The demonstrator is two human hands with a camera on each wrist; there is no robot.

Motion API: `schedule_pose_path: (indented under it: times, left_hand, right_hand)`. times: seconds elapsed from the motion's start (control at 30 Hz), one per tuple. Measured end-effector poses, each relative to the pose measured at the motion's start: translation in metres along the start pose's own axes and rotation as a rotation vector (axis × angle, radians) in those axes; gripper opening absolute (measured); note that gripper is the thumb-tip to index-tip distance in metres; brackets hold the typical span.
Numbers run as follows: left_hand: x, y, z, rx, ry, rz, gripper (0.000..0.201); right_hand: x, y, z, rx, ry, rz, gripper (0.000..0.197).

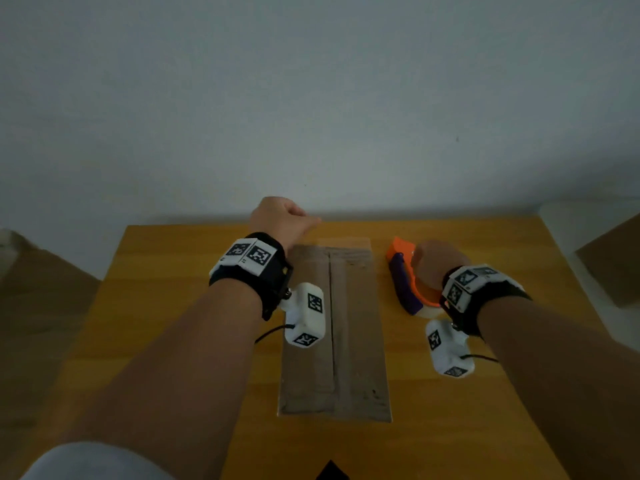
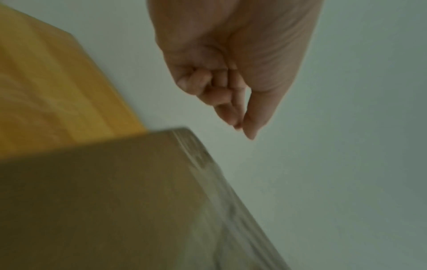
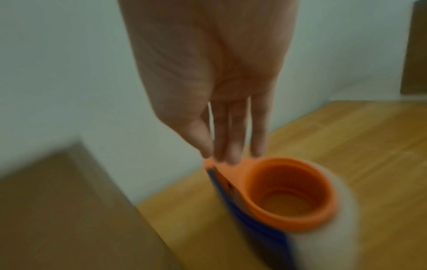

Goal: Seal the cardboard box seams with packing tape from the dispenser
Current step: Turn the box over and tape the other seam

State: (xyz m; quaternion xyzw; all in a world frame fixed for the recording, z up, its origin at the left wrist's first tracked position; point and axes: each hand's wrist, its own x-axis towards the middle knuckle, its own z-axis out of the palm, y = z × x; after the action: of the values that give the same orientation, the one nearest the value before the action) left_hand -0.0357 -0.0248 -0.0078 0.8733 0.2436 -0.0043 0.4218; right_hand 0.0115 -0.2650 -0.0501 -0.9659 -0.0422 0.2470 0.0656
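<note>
- A cardboard box (image 1: 334,332) lies in the middle of a yellow wooden table (image 1: 187,306), its long centre seam running away from you toward a pale wall (image 1: 311,98).
- A shiny strip of clear tape (image 1: 343,243) already covers the far end of the seam; how far it runs toward you is hard to tell.
- Your left hand (image 1: 277,216) hovers past the box's far edge. Its fingers are loosely curled, fingertip near thumb, and in the left wrist view they hold nothing visible.
- The tape dispenser (image 1: 405,275), orange and purple with a clear roll, sits on the table just right of the box.
- Your right hand (image 1: 436,261) is above the dispenser, fingers (image 3: 233,131) straight and together, tips touching its orange frame, not wrapped around it. You are probably either parking it or reaching for it.
</note>
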Motion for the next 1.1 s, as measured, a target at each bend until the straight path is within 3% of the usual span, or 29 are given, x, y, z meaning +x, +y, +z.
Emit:
schedule_pose_path:
  times: [0.07, 0.13, 0.2, 0.27, 0.37, 0.53, 0.73, 0.9, 1.1]
  left_hand:
    - [0.007, -0.014, -0.012, -0.069, 0.021, -0.116, 0.022]
    - [0.007, -0.028, -0.018, -0.135, -0.091, -0.278, 0.039]
    - [0.001, -0.039, -0.021, -0.227, -0.206, -0.396, 0.035]
    - [-0.004, -0.047, -0.019, -0.341, -0.271, -0.45, 0.025]
    - [-0.005, -0.053, -0.015, -0.398, -0.316, -0.441, 0.026]
    - [0.0, -0.049, -0.01, -0.371, -0.344, -0.405, 0.025]
    - [0.005, -0.05, -0.002, -0.389, -0.322, -0.432, 0.012]
    - [0.004, -0.041, 0.001, -0.327, -0.317, -0.45, 0.037]
    - [0.009, -0.034, 0.001, -0.149, -0.3, -0.385, 0.035]
  right_hand:
    - [0.005, -0.007, -0.011, 0.427, -0.06, -0.047, 0.026]
    - [0.001, -0.018, -0.02, 0.835, -0.197, -0.051, 0.029]
    - [-0.004, -0.029, -0.021, 0.971, -0.304, -0.074, 0.033]
    - [-0.005, -0.037, -0.015, 0.971, -0.362, -0.094, 0.036]
    - [-0.001, -0.043, -0.006, 0.96, -0.381, -0.067, 0.035]
    - [0.005, -0.042, -0.002, 0.99, -0.28, -0.004, 0.004]
    - [0.005, -0.039, -0.002, 0.892, -0.219, 0.012, 0.015]
    - [0.006, -0.043, -0.007, 0.653, -0.159, -0.007, 0.017]
    - [0.003, -0.049, -0.016, 0.416, -0.039, -0.067, 0.025]
